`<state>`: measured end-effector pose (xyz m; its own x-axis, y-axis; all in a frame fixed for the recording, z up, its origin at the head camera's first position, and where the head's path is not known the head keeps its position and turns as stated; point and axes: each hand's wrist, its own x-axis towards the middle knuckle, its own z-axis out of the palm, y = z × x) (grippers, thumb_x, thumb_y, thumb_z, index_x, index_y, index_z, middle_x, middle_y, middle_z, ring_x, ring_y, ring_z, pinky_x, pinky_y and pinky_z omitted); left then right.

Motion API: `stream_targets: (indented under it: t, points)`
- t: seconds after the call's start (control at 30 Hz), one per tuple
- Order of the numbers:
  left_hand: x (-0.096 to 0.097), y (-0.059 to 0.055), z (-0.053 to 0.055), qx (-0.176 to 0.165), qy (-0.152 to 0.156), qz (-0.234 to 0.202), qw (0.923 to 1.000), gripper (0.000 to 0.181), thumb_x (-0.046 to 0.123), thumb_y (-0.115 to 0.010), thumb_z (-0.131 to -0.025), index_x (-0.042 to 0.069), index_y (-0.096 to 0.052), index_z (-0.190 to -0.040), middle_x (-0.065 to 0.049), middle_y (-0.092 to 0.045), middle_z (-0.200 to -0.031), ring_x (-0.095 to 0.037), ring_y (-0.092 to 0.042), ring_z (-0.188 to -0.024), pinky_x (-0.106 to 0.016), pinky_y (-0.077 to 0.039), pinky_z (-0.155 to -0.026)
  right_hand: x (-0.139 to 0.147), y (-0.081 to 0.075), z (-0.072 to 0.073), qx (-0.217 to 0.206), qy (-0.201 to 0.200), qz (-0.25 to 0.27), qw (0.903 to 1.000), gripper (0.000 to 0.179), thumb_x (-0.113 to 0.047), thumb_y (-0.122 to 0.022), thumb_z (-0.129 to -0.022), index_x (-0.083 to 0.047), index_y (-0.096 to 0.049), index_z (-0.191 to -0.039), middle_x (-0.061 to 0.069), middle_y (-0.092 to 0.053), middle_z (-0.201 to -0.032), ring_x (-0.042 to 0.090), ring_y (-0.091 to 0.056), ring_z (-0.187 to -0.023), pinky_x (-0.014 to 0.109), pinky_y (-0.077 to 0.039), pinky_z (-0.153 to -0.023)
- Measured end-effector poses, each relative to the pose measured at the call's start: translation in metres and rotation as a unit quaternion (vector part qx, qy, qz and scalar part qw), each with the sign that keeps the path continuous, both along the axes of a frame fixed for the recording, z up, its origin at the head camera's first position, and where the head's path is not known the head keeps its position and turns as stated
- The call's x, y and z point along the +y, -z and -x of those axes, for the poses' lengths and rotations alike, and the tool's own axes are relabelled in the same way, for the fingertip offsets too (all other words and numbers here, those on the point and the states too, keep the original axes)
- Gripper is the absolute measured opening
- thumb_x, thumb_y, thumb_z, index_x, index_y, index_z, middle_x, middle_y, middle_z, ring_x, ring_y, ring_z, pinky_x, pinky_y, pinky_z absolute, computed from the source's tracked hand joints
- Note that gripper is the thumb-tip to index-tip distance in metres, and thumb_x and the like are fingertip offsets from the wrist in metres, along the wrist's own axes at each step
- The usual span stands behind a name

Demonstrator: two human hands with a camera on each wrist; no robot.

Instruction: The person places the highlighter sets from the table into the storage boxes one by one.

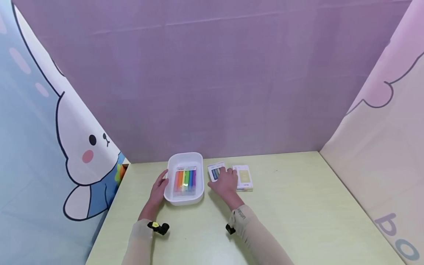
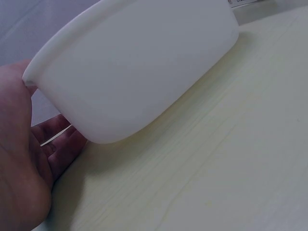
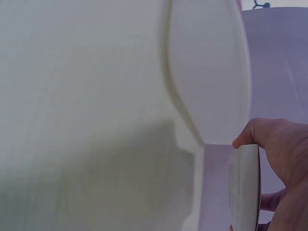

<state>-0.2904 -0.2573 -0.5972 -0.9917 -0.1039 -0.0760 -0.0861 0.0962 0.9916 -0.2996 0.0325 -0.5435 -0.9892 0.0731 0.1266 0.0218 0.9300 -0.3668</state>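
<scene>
On a pale yellow-green tabletop (image 1: 298, 213), a white plastic tub with rounded corners (image 1: 183, 201) sits left of centre, holding a clear flat pack of rainbow-coloured sticks (image 1: 185, 182). The left hand (image 1: 158, 189) grasps the tub's left side, thumb at the rim and fingers against the outer wall. Just right of the tub, the right hand (image 1: 226, 184) pinches a thin white box with blue-grey bars on its face (image 1: 215, 173) between thumb and fingers. Right of that hand lies a white rectangular box with a yellow panel (image 1: 245, 177).
</scene>
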Motion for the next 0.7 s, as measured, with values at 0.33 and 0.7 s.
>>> stream_targets:
  t: [0.33,0.7]
  points:
    - [-0.001,0.005,0.005,0.007,0.0,0.001,1.0,0.048,0.032,-0.046,-0.104,0.03,-0.036,-0.151,-0.016,-0.046,-0.126,-0.022,-0.052,-0.102,-0.026,-0.049,-0.08,-0.002,-0.029,-0.003,0.039,0.002,0.005,0.9992,0.076,-0.049,-0.076,-0.061,-0.006,-0.058,-0.121,0.011,-0.051,-0.093,0.029,-0.043,-0.093,0.04,-0.038,-0.08]
    - [0.001,0.004,0.005,0.008,-0.001,-0.008,0.9999,0.047,0.03,-0.045,-0.104,0.029,-0.036,-0.151,-0.017,-0.044,-0.128,-0.024,-0.047,-0.106,-0.023,-0.047,-0.082,-0.013,-0.064,-0.003,0.045,-0.011,-0.004,0.9989,0.081,-0.056,-0.075,-0.064,-0.005,-0.057,-0.124,0.013,-0.056,-0.108,0.029,-0.046,-0.102,0.041,-0.038,-0.088]
